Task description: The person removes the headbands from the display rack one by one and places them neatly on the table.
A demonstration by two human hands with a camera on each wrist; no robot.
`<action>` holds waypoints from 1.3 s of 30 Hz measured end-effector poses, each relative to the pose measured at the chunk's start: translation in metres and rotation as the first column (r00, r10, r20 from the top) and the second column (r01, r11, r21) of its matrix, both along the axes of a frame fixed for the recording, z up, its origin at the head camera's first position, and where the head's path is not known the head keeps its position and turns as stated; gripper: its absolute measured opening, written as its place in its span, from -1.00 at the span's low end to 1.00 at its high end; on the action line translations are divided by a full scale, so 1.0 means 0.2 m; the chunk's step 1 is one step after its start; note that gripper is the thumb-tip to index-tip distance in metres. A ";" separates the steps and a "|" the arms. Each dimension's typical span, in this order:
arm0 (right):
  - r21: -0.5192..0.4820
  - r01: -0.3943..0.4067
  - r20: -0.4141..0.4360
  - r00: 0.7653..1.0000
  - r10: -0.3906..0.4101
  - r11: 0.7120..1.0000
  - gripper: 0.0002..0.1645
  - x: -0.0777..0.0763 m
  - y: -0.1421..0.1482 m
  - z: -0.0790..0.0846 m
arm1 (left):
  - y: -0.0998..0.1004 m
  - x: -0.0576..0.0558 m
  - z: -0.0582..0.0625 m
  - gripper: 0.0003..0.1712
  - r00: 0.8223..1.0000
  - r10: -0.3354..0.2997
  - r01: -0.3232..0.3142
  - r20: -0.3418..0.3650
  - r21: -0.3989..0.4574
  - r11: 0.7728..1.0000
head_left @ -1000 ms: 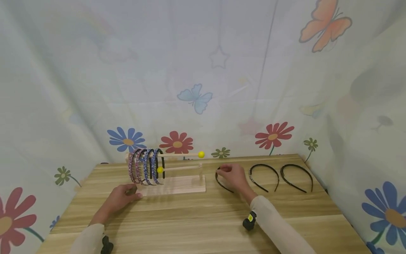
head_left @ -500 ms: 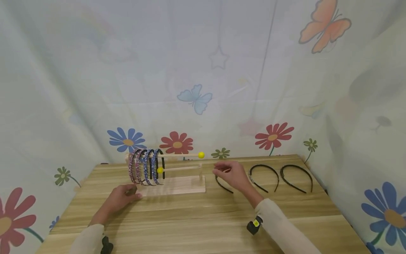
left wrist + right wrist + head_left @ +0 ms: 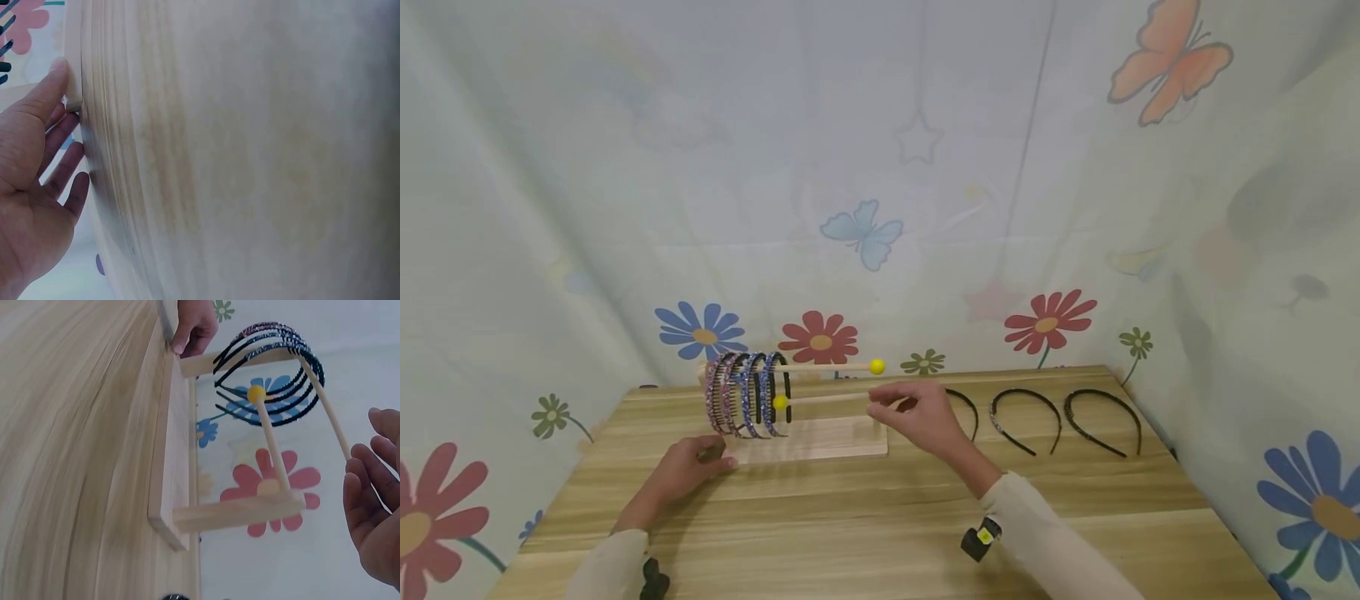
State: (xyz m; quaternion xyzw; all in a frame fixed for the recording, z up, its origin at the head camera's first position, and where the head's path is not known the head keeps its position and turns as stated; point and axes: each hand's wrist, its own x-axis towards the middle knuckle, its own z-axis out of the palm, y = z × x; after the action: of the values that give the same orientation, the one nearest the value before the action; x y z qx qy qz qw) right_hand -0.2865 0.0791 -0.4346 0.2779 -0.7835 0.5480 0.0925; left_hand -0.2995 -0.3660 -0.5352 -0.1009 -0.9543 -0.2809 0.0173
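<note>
A wooden headband rack point(image 3: 835, 442) stands left of centre, with two rods tipped by yellow balls. Several toothed headbands with glittery pink and blue bands point(image 3: 747, 396) hang together toward its left end. My left hand point(image 3: 688, 467) grips the left front corner of the base, thumb on the base and index finger round its end in the left wrist view. My right hand point(image 3: 917, 414) is raised before the rack's right end, fingers loosely bent with nothing between them. It hides the right post and part of a black headband point(image 3: 967, 408) lying on the table.
Two more black headbands, a middle one point(image 3: 1026, 392) and a rightmost one point(image 3: 1101, 392), lie in a row on the wooden table point(image 3: 850, 533). Behind stands a pale curtain point(image 3: 760, 250) printed with flowers and butterflies.
My right hand has left the nearest black headband on the table and moved left to the rack's right end. My left hand has stayed at the base corner.
</note>
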 end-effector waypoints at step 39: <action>-0.043 -0.115 0.186 0.975 0.121 0.993 -0.51 -0.04 -0.66 -0.05 | -0.01 0.00 -0.01 -0.38 1.000 0.019 -0.019 -0.011 0.017 1.000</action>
State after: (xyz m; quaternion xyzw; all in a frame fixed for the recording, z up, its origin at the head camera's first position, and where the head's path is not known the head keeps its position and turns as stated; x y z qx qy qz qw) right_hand -0.2948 -0.0521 -0.4448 0.2691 -0.7621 0.5888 -0.0103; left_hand -0.2995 -0.3676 -0.5371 -0.0934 -0.9526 -0.2884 0.0260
